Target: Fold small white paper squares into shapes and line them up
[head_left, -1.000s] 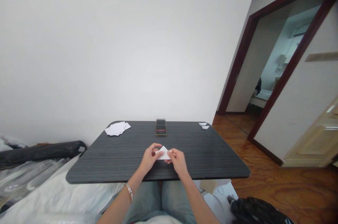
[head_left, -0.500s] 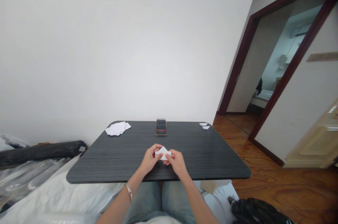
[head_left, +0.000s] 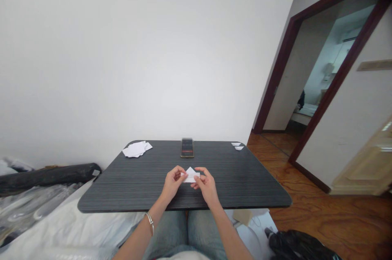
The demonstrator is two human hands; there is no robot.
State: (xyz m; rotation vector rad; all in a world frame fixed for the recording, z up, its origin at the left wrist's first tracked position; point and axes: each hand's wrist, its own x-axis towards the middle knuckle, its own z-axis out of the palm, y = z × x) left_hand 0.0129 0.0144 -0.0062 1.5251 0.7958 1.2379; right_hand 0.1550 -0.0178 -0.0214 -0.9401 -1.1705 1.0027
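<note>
Nearest the camera: blue denim over the knees [head_left: 186,231], then two bare forearms, a thin metal bangle [head_left: 150,219] on the left wrist. Left hand [head_left: 172,181] curled, thumb and fingertips pinched on the left end of a small folded white paper [head_left: 191,175]. Right hand [head_left: 206,184] likewise pinched on its right end, index finger arched over the top edge. Paper shape: flat strip base with a triangular peak rising at the middle, creases crisp; held just above the counter [head_left: 128,186], over its near-centre part; whether it touches the surface cannot be told.

Counter: dark grey, fine horizontal grain lines, rounded corners, matte.

Farther back, centre: a dark phone [head_left: 187,147] propped upright near the far edge. Far left corner: loose stack of white sheets [head_left: 136,149], edges fanned. Far right corner: two small folded white pieces [head_left: 237,146], boat-like, just beside each other.

Behind: plain white wall. Right: glossy wood floor [head_left: 337,215], dark red-brown door frame [head_left: 333,80].
</note>
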